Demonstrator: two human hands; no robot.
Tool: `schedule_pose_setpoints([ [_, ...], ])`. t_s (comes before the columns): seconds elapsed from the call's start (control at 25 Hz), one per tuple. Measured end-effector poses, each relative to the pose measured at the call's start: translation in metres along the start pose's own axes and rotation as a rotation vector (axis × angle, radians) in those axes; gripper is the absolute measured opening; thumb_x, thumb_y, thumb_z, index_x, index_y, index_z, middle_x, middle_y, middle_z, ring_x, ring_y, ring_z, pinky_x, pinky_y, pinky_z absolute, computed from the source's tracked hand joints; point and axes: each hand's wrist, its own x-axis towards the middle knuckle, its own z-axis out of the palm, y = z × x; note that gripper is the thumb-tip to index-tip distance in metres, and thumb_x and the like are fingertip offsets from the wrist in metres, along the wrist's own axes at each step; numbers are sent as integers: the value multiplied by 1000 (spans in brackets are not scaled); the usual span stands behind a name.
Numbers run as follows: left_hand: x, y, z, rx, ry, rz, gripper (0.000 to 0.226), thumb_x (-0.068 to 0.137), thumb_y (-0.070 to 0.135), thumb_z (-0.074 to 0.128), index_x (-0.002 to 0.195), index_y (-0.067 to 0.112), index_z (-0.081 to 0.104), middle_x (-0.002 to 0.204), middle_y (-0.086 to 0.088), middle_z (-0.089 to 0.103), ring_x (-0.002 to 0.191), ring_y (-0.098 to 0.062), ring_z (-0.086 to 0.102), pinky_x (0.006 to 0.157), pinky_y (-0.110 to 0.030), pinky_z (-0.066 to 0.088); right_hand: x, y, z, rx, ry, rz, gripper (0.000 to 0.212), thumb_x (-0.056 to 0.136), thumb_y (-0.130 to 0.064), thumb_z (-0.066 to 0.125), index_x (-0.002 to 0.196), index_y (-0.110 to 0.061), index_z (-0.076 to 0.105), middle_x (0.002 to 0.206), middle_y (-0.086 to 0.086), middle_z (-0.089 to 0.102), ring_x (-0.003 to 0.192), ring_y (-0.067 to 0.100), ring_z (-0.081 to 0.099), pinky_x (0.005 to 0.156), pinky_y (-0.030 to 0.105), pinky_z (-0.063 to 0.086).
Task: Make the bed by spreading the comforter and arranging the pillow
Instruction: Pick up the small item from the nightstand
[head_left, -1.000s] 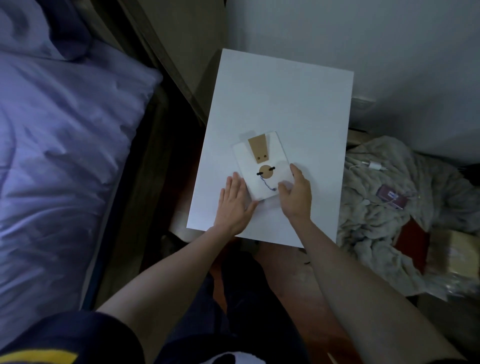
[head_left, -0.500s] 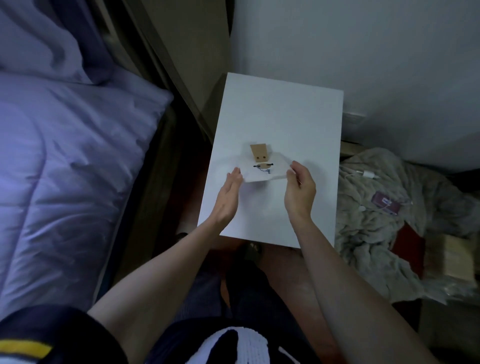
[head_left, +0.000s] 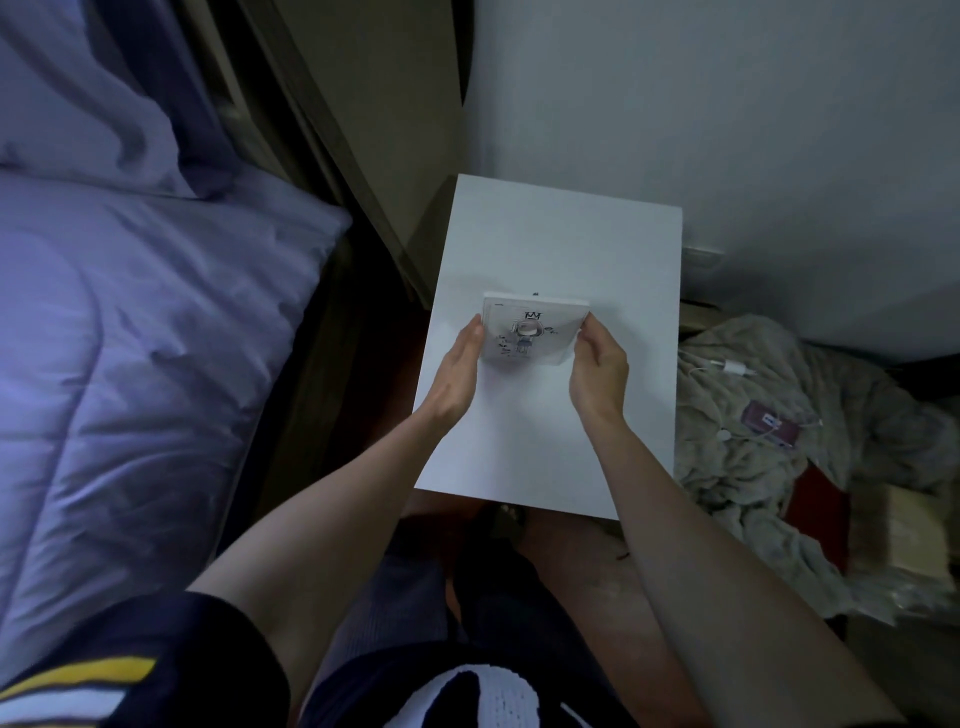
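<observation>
Head view: both hands (head_left: 457, 371) (head_left: 597, 371) grip booklet (head_left: 532, 332) edges.

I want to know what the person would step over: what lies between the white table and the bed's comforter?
In the head view, only a dark, shadowed gap with the bed's wooden side rail separates the white table from the comforter.
</observation>
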Motion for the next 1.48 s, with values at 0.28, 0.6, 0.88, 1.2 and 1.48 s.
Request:
schedule_pose_setpoints([
  [0.28,9,-6,4,2,-16,-10,60,98,57,29,152,37,16,158,18,17,145,-3,15,119,-30,11,4,15,2,-13,-51,63,50,95,-1,38,140,-18,50,138,3,56,120,14,56,101,25,42],
  [0.6,18,-11,12,-2,5,-34,60,98,56,29,153,37,12,159,18,14,146,-4,13,119,-31,10,6,25,6,-73,-67,34,55,90,2,39,139,-20,51,132,1,61,122,12,55,101,26,43],
  [0.88,53,9,4,-2,-2,28,62,97,57,30,152,35,15,159,15,18,146,-6,17,122,-36,12,34,4,15,-74,-53,-16,58,85,3,38,133,-25,56,117,-2,67,103,9,61,87,24,46],
  [1.2,168,66,-32,29,-53,98,81,80,70,36,151,37,18,156,10,28,145,-12,26,121,-45,17,139,-61,55,-213,-5,-110,54,83,-2,38,129,-21,58,111,4,67,101,21,60,89,32,48],
  [1.48,241,85,-58,-9,-113,124,74,86,51,45,151,23,24,152,2,38,141,-15,34,120,-45,22,200,-85,92,-264,5,-93,50,81,0,37,120,-20,62,88,3,62,77,19,53,72,27,43],
])
